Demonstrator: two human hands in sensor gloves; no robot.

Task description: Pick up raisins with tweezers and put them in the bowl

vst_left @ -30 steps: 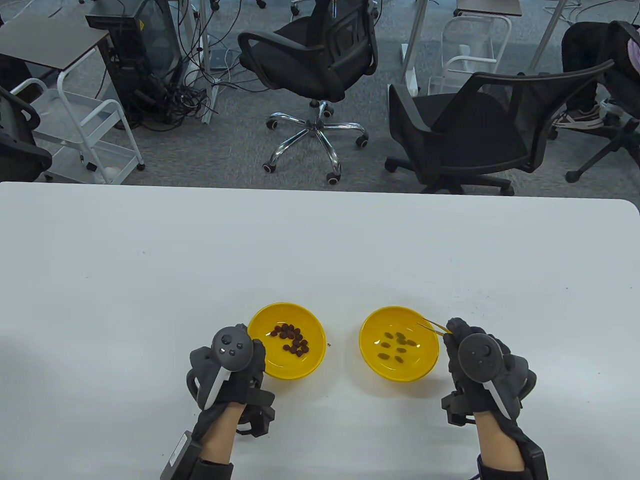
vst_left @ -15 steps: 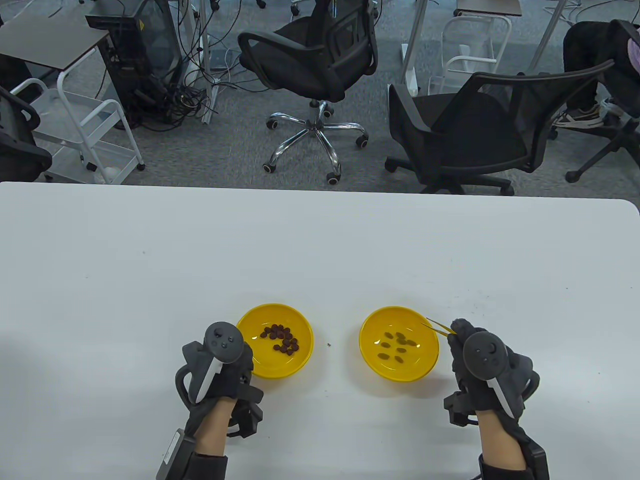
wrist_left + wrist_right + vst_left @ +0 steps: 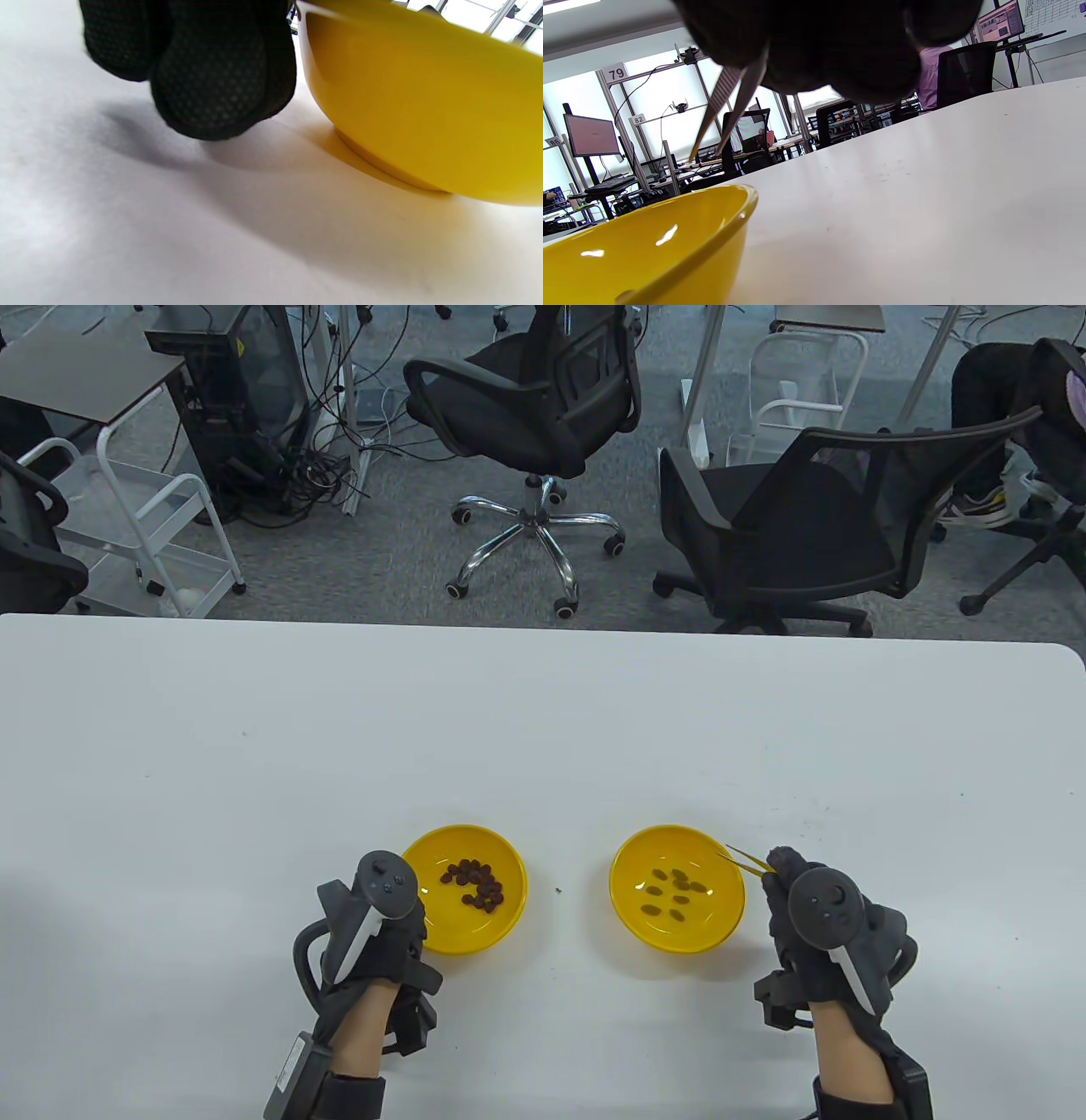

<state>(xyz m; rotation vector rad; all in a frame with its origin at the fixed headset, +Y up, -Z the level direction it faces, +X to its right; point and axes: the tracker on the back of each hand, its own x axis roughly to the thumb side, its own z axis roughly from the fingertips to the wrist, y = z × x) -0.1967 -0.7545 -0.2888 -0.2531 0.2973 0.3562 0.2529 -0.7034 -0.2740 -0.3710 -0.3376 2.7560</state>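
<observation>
Fingers (image 3: 840, 51) of the right hand (image 3: 827, 929) pinch the tweezers (image 3: 745, 859) at their rear end, the grip itself showing only as a dark mass in the right wrist view. Left hand (image 3: 373, 929) fingers (image 3: 212, 84) hang curled just beside the outer wall of the left bowl (image 3: 509, 899); whether they touch it I cannot tell.

By size: the white table (image 3: 543, 729) carries everything. On it sit two yellow bowls, well apart from each other, near the front edge. The left bowl holds a clustered curl of dark brown raisins (image 3: 477, 884). The right bowl (image 3: 721, 920) holds a looser scatter of darker, oval raisins (image 3: 674, 891).

The tweezers are slim and yellow, their long axis running on a diagonal from the right hand up and to the left in the table view, tips pointing over the right bowl's right rim. In the right wrist view the two blades (image 3: 729, 106) slope down and to the left, slightly apart at the tips, above the bowl rim (image 3: 742, 199), with nothing between them.

A tiny dark speck (image 3: 557, 889) lies on the table between the bowls.
</observation>
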